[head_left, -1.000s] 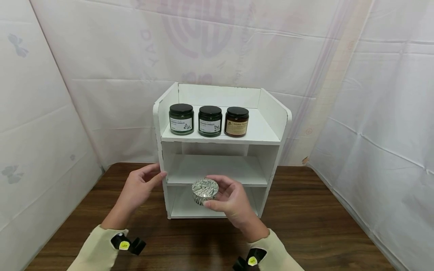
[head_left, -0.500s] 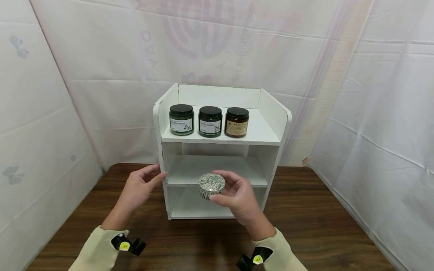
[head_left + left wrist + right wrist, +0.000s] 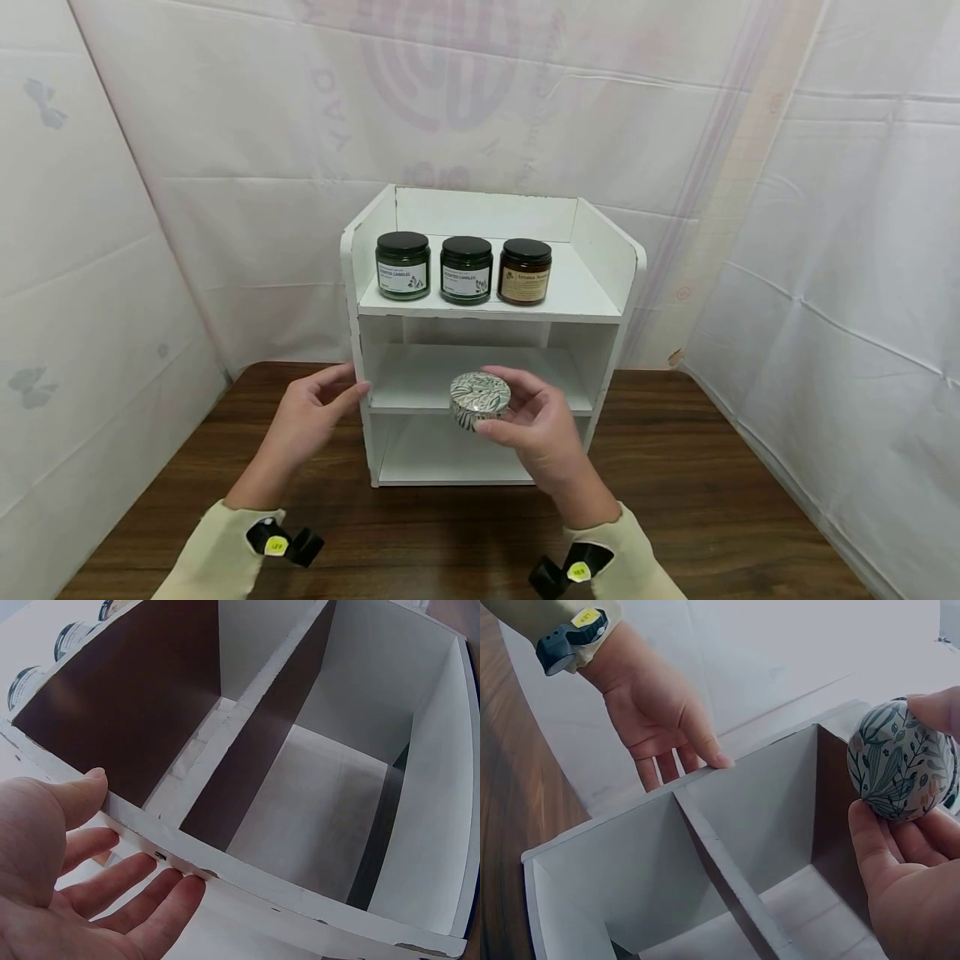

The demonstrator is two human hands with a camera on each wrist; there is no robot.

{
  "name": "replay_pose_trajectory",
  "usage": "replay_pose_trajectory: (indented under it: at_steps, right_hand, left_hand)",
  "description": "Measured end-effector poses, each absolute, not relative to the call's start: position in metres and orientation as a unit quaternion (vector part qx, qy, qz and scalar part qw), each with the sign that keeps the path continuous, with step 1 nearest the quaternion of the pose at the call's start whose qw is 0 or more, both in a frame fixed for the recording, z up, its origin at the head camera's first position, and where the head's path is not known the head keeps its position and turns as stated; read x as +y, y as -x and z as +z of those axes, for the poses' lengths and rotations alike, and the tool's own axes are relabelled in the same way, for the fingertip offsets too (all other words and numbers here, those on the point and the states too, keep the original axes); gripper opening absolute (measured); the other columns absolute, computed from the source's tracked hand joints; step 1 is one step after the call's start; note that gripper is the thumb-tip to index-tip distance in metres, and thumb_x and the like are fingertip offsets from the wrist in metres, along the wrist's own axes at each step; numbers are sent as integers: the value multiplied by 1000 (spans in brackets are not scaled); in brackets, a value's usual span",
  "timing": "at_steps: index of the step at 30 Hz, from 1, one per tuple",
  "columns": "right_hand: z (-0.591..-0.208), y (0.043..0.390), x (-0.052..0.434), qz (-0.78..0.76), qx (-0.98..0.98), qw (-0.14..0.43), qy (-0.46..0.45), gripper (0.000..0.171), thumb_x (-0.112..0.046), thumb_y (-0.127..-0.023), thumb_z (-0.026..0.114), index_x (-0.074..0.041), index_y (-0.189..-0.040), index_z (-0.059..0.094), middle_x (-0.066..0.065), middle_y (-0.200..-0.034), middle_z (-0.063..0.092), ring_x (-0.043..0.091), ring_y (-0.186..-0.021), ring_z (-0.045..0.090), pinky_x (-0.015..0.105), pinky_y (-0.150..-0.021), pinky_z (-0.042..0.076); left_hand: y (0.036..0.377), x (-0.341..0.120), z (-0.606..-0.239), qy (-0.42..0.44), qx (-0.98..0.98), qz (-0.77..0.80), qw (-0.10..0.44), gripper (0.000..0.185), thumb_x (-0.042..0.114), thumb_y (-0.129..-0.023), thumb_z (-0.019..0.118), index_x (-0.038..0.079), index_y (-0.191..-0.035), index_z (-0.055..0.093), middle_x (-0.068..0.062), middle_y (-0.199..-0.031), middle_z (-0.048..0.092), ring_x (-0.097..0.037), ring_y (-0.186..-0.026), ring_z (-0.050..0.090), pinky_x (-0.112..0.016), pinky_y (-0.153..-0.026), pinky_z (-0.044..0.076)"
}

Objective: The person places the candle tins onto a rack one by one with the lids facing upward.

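Note:
A small round tin (image 3: 478,398) with a green-and-white leaf pattern is held in my right hand (image 3: 547,429), thumb on its near side and fingers around the far side. It hovers in front of the middle shelf of a white shelf unit (image 3: 491,317). In the right wrist view the leafy lid of the tin (image 3: 896,761) faces the camera. My left hand (image 3: 311,412) rests at the unit's left side. The left wrist view shows its thumb at the front edge and its relaxed fingers (image 3: 169,900) against the outer face of the side panel.
Two green candle jars (image 3: 402,267) (image 3: 466,271) and an amber candle jar (image 3: 524,272), all with black lids, stand in a row on the top shelf. The unit sits on a dark wooden table (image 3: 690,467), with white cloth (image 3: 262,167) hanging behind and at both sides.
My right hand has carried the tin up and to the right, from before the lower compartment to before the middle shelf. The left hand has stayed at the side panel.

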State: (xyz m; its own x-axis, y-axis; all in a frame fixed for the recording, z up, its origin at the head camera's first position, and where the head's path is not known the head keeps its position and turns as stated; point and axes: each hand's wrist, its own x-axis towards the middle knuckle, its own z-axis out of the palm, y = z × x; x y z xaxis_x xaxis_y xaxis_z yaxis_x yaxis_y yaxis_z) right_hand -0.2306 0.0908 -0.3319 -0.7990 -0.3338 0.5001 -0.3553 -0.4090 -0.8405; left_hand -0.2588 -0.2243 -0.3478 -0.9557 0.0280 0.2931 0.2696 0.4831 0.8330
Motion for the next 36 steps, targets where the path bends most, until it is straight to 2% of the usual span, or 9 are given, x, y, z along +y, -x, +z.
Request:
replay_pose_trajectory:
  at_steps: [10,21,28,36]
  right_hand:
    - [-327,231,95,777,-541,14,-320,68,2,-78,85,15,-136,52,10,-125,62,17,-108,63,24,-88,57]
    - [-320,228,101,781,-547,18,-302,68,3,-78,85,11,-137,54,8,-123,62,16,-107,62,23,-86,58]
    - [-317,228,103,781,-547,27,-299,66,6,-77,83,9,-137,56,8,-123,62,16,-106,61,23,-85,58]
    - [-311,227,106,787,-546,38,-286,64,8,-77,81,7,-136,57,8,-121,62,17,-106,61,24,-86,58]
  left_hand:
    - [258,-223,-347,90,-849,-508,115,58,43,-99,68,9,-145,59,-16,-136,66,-13,-102,68,-19,-80,56]
    - [258,-223,-348,84,-853,-502,115,58,46,-99,67,10,-144,59,-15,-135,67,-20,-105,68,-20,-81,55]
    - [258,-223,-348,85,-855,-498,118,59,47,-99,67,9,-143,60,-15,-133,68,-16,-104,68,-21,-81,55]
    - [258,-224,-350,85,-852,-503,116,59,47,-98,67,10,-143,60,-15,-133,68,-20,-103,69,-20,-81,56]
